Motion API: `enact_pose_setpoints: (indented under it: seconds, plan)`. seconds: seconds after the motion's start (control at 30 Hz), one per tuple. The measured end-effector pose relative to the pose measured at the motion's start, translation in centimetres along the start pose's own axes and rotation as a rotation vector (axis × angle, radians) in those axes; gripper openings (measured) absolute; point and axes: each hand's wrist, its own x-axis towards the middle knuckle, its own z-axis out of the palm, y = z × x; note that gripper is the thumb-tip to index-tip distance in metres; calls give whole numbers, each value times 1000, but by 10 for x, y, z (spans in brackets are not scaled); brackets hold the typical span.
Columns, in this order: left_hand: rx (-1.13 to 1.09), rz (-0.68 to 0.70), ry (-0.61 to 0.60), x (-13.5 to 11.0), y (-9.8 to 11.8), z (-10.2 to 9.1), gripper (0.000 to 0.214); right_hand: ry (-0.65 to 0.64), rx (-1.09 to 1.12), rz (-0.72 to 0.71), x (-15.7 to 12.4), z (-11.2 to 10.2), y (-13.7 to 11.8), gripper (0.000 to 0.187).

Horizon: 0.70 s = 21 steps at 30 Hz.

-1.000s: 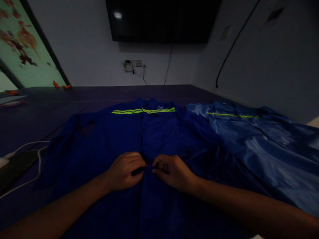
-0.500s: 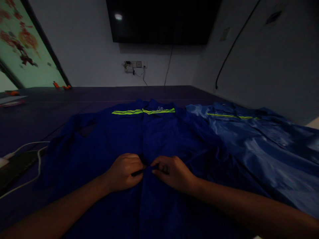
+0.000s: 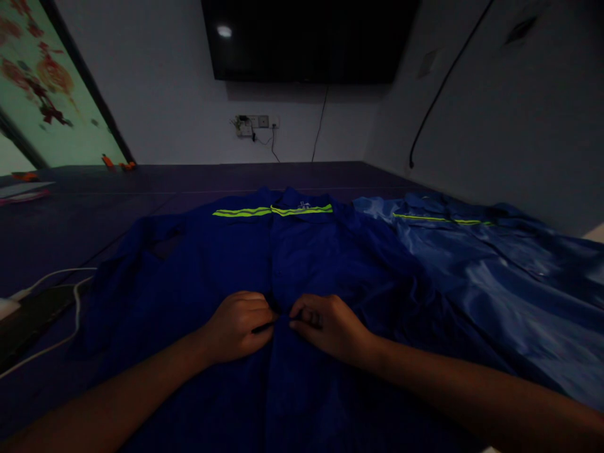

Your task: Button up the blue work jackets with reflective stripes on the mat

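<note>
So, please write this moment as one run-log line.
left hand: at front opening of dark blue cloth jacket | right hand: same opening | grip: too dark to confirm | lighter blue shiny jacket: alongside

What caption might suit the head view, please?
Left hand and right hand at the front of a blue jacket, shinier jacket alongside.

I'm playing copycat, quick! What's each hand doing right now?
Left hand: closed, pinching the front of the darker blue jacket.
Right hand: curled there; too dark to tell if it's gripping.

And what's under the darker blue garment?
The darker blue garment lies on the purple surface that shows past its far edge. Anything else beneath it is covered.
</note>
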Motion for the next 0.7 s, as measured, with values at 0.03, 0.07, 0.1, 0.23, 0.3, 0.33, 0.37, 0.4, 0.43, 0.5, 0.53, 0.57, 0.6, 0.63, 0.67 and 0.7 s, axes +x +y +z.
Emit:
enact_pose_setpoints:
  seconds: [0.03, 0.07, 0.1, 0.23, 0.3, 0.33, 0.37, 0.4, 0.43, 0.5, 0.53, 0.57, 0.6, 0.63, 0.67, 0.7]
  plan:
    - [1, 1, 2, 0, 0, 0, 16, 0, 0, 0, 0, 0, 0, 8]
    - [2, 2, 3, 0, 0, 0, 16, 1, -1, 0, 0, 0, 0, 8]
    - [3, 1, 4, 0, 0, 0, 16, 1, -3, 0, 0, 0, 0, 8]
    - [11, 1, 3, -1, -1, 1, 18, 5, -13, -14, 0, 0, 0, 7]
    - [15, 4, 0, -1, -1, 2, 18, 6, -12, -25, 0, 0, 0, 7]
    - [17, 7, -1, -1, -1, 2, 18, 6, -11, -28, -1, 0, 0, 7]
    - [19, 9, -1, -1, -1, 2, 18, 5, -8, -27, -1, -1, -1, 7]
    - [20, 10, -1, -1, -1, 2, 18, 4, -4, -26, -1, -1, -1, 7]
    - [20, 10, -1, -1, -1, 2, 18, 3, 0, -23, -1, -1, -1, 7]
    - [24, 9, 3, -1, -1, 1, 19, 3, 8, -20, -1, -1, -2, 6]
    - [27, 8, 3, -1, -1, 1, 19, 2, 11, -19, -1, -1, -2, 6]
    - [29, 8, 2, -1, -1, 1, 19, 2, 12, -18, -1, -1, -2, 6]
    - [32, 9, 0, -1, -1, 1, 19, 2, 12, -18, 0, -1, -2, 6]
    - [33, 10, -1, -1, -1, 1, 19, 2, 12, -17, 0, -1, -1, 6]
    - [33, 11, -4, -1, -1, 1, 19, 1, 13, -17, 0, -1, -1, 6]
    - [32, 12, -6, -1, -1, 2, 19, 0, 13, -18, 0, -1, -1, 6]
